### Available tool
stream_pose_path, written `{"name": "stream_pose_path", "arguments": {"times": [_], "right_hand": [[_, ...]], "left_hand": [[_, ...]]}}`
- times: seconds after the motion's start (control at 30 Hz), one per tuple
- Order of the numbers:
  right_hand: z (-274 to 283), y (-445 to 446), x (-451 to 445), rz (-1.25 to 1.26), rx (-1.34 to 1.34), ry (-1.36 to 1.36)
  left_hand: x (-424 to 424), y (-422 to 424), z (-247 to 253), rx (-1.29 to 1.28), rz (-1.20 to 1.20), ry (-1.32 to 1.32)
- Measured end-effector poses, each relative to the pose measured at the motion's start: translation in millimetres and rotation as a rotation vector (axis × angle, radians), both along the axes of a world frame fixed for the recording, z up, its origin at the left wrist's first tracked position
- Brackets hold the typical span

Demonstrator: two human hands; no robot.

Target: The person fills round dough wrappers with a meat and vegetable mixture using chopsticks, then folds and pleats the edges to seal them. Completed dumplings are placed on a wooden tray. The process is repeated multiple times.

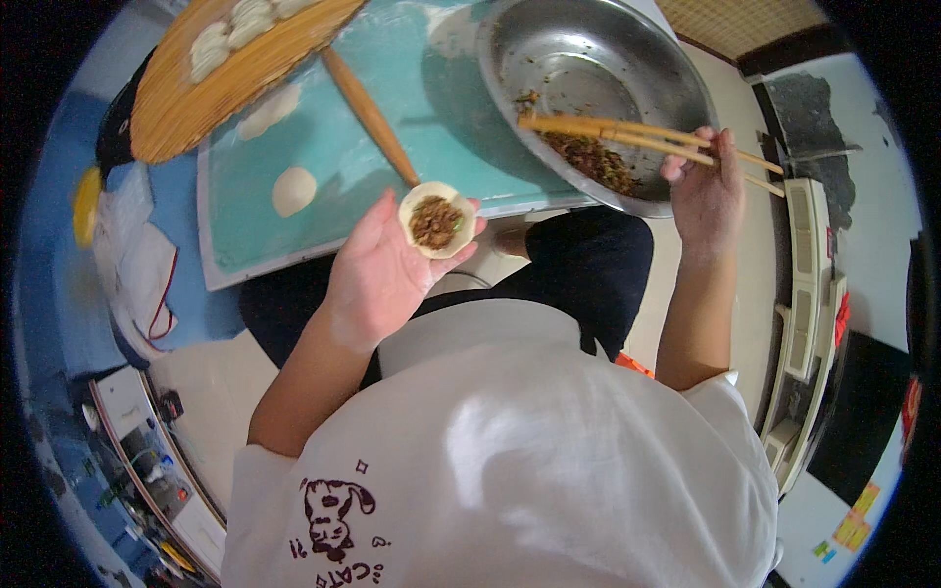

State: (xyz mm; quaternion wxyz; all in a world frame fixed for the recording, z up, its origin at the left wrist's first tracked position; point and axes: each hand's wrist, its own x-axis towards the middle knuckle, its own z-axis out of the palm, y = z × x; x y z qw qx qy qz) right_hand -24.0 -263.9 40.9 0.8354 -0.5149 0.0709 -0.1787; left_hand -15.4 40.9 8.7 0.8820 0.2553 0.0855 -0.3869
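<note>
My left hand (386,272) is palm up and holds a round dough wrapper (466,235) with brown minced filling (435,222) in its middle. In my right hand (706,191) are wooden chopsticks (647,136), their tips over the filling side of a large steel bowl (662,66). Minced filling with green bits (595,162) lies along the bowl's near side. A wooden rolling pin (371,117) rests on the floured green board (382,44), its near end just behind the wrapper in my left hand. Flat dough wrappers (295,192) lie on the board's left part.
At the upper left, a round slatted tray (242,95) holds several shaped dumplings (250,22) and overhangs the board. White cloth or plastic (143,264) lies on a blue surface at the left. A cream cabinet (801,279) stands at the far right.
</note>
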Motion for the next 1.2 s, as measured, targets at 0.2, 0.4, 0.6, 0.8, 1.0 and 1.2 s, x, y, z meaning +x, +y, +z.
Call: {"name": "stream_pose_path", "arguments": {"times": [0.2, 0.4, 0.6, 0.8, 1.0, 1.2], "right_hand": [[-9, -35, 11, -0.353, -0.507, 0.155], [-25, -40, 37, -0.111, -0.608, 0.139], [-30, -44, 81, 0.085, -0.704, 0.156], [-36, -47, 93, 0.311, -0.808, 0.100], [-24, -53, 79, 0.290, -0.686, 0.136], [-30, -49, 75, 0.312, -0.643, 0.191]], "left_hand": [[-1, -8, -7, -0.023, 0.030, 0.065], [5, -19, -7, 0.028, 0.035, 0.083], [10, -26, -11, 0.027, 0.013, 0.108], [15, -35, -12, 0.063, 0.004, 0.122], [23, -40, -25, 0.040, -0.002, 0.138], [30, -50, -29, 0.080, -0.019, 0.137]]}}
